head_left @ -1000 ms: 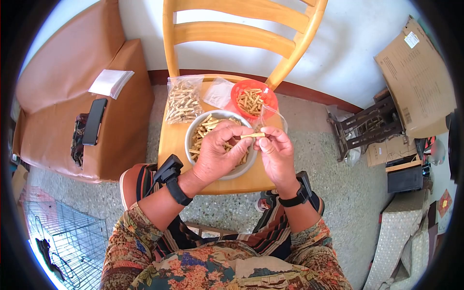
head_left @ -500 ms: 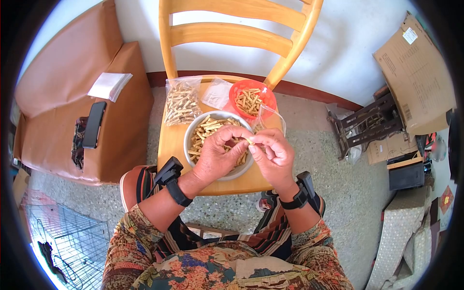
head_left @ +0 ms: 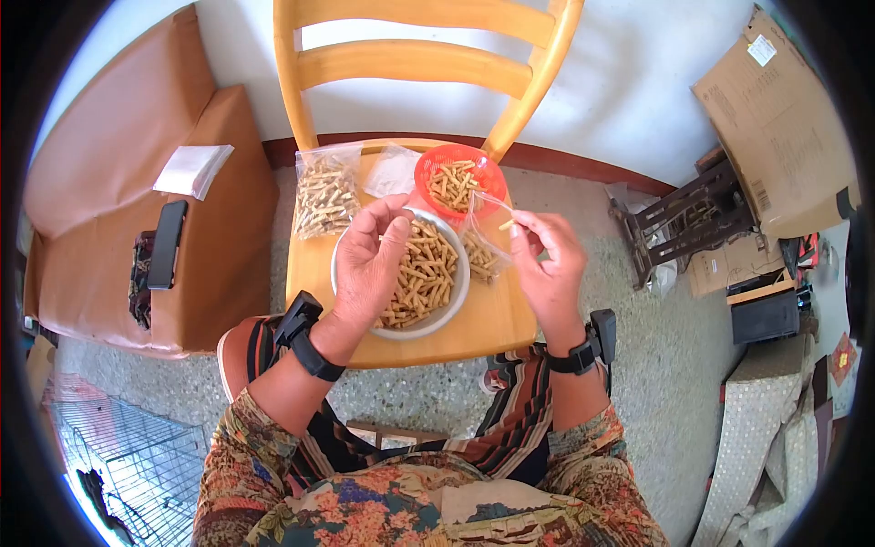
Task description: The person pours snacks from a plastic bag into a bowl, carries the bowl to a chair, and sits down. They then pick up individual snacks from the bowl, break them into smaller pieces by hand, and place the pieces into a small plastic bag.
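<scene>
My right hand (head_left: 550,258) pinches a short tan stick (head_left: 507,224) between thumb and fingers, beside the mouth of a clear plastic bag (head_left: 490,230) that has some sticks in its bottom. My left hand (head_left: 369,264) is over the left side of a pale round bowl (head_left: 465,281), its fingers curled toward the thumb. Whether a small piece is between them is hard to make out. Many short tan sticks (head_left: 427,278) fill the bowl. Behind it, a red plastic basket (head_left: 499,180) holds more of them.
A filled clear bag (head_left: 326,193) and a flat plastic packet (head_left: 392,170) lie on the wooden chair seat (head_left: 314,264). On the brown sofa (head_left: 228,246) at left are a phone (head_left: 168,244) and a stack of plastic bags (head_left: 193,171). Cardboard boxes (head_left: 784,137) stand at right.
My hands have come apart from a small stick pinched between them above the bowl. The right has moved right with a stick to the bag; the left has shifted left.
</scene>
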A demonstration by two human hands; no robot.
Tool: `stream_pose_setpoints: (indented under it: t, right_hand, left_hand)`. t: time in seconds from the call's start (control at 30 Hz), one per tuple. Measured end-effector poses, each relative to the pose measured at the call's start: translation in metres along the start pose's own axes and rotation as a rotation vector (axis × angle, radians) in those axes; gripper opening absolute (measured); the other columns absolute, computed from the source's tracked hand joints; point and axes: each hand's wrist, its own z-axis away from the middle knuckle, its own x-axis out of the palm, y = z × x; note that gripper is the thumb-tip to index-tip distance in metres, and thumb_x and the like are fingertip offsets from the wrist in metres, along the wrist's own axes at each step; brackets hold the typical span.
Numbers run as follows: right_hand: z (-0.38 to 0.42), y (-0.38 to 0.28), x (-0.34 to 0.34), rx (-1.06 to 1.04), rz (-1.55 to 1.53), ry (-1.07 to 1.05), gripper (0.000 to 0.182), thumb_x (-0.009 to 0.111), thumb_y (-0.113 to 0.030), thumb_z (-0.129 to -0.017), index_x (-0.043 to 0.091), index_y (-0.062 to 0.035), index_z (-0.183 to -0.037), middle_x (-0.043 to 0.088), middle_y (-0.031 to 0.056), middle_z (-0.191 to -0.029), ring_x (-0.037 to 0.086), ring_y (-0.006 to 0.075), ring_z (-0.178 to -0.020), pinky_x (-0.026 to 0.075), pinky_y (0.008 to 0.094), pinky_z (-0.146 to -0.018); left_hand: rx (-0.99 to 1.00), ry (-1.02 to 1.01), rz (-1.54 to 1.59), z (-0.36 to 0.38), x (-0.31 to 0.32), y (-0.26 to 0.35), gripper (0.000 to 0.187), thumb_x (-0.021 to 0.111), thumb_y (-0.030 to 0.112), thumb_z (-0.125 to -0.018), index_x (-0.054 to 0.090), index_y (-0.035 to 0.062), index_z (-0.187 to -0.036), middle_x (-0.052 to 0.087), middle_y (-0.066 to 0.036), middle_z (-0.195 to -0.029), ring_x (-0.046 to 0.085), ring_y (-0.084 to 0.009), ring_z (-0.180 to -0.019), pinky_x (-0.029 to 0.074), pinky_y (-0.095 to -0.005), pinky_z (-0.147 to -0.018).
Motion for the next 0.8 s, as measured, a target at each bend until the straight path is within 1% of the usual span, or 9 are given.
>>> stream_pose_setpoints:
  t: [0.1,0.17,0.2,0.27,0.3,0.37,0.4,0.53,0.8]
  right_hand:
    - [0.003,-0.009,0.003,0.036,-0.002,-0.020,0.019,0.065,0.002,-0.079,0.066,-0.0030,-0.098,0.063,0.0069,-0.083,0.056,0.0105,-0.063,0.045,0.0220,-0.056]
    - [0.008,-0.016,0.003,-0.084,-0.108,-0.066,0.017,0.065,0.003,-0.079,0.066,-0.0024,-0.096,0.062,0.0071,-0.082,0.057,0.0139,-0.065,0.045,0.0245,-0.057]
    - [0.011,-0.018,0.007,-0.081,-0.115,-0.072,0.017,0.065,0.003,-0.079,0.066,-0.0024,-0.096,0.062,0.0071,-0.082,0.057,0.0139,-0.065,0.045,0.0245,-0.057]
    - [0.019,-0.020,0.017,-0.028,-0.181,-0.360,0.014,0.066,0.001,-0.078,0.065,-0.0033,-0.091,0.060,0.0074,-0.079,0.059,0.0203,-0.069,0.047,0.0292,-0.059]
    - [0.022,-0.018,0.023,-0.027,-0.184,-0.363,0.014,0.066,0.001,-0.078,0.065,-0.0033,-0.091,0.060,0.0074,-0.079,0.059,0.0203,-0.069,0.047,0.0292,-0.059]
    - [0.031,-0.011,0.035,-0.078,-0.017,-0.479,0.012,0.067,-0.002,-0.075,0.065,-0.0043,-0.087,0.058,0.0084,-0.077,0.058,0.0260,-0.072,0.048,0.0339,-0.063]
    - [0.032,-0.013,0.039,-0.102,0.004,-0.479,0.011,0.068,-0.005,-0.073,0.065,-0.0055,-0.084,0.057,0.0083,-0.076,0.059,0.0271,-0.074,0.048,0.0365,-0.063]
    - [0.041,-0.012,0.059,-0.125,0.094,-0.502,0.010,0.067,-0.009,-0.074,0.066,-0.0074,-0.085,0.055,0.0077,-0.075,0.058,0.0270,-0.076,0.048,0.0375,-0.065]
    - [0.043,-0.009,0.074,-0.052,0.184,-0.525,0.010,0.065,-0.007,-0.074,0.065,-0.0069,-0.083,0.057,0.0089,-0.080,0.057,0.0297,-0.081,0.048,0.0393,-0.069]
  left_hand:
    - [0.002,0.022,0.048,0.001,0.001,0.003,0.024,0.051,0.012,-0.095,0.053,0.0039,-0.118,0.058,0.001,-0.098,0.052,-0.0045,-0.084,0.043,-0.0180,-0.071]
    - [-0.003,0.045,0.006,-0.001,-0.001,0.005,0.024,0.051,0.014,-0.096,0.053,0.0048,-0.118,0.058,0.001,-0.098,0.053,-0.0047,-0.082,0.043,-0.0179,-0.069]
    - [-0.001,0.052,-0.003,-0.001,-0.002,0.005,0.024,0.049,0.015,-0.096,0.054,0.0053,-0.118,0.059,0.001,-0.097,0.053,-0.0049,-0.082,0.044,-0.0185,-0.068]
    - [0.011,0.064,-0.016,-0.002,-0.003,0.005,0.024,0.048,0.017,-0.097,0.055,0.0057,-0.117,0.059,0.001,-0.096,0.053,-0.0051,-0.081,0.046,-0.0194,-0.067]
    - [0.010,0.068,-0.017,-0.002,-0.003,0.006,0.024,0.048,0.017,-0.097,0.055,0.0057,-0.117,0.059,0.001,-0.096,0.053,-0.0051,-0.081,0.046,-0.0194,-0.067]
    - [-0.017,0.081,0.029,-0.003,-0.003,0.007,0.023,0.049,0.017,-0.097,0.056,0.0063,-0.115,0.060,0.001,-0.096,0.053,-0.0039,-0.080,0.044,-0.0177,-0.067]
    - [-0.017,0.083,0.031,-0.003,-0.004,0.007,0.023,0.049,0.017,-0.097,0.056,0.0063,-0.115,0.060,0.001,-0.096,0.053,-0.0039,-0.080,0.044,-0.0177,-0.067]
    - [-0.018,0.090,0.049,-0.003,-0.006,0.007,0.023,0.048,0.017,-0.097,0.057,0.0068,-0.115,0.060,0.001,-0.095,0.054,-0.0045,-0.079,0.045,-0.0184,-0.066]
    - [-0.045,0.081,0.092,-0.003,-0.008,0.006,0.020,0.049,0.016,-0.096,0.059,0.0074,-0.111,0.061,0.002,-0.093,0.053,-0.0027,-0.076,0.044,-0.0172,-0.064]
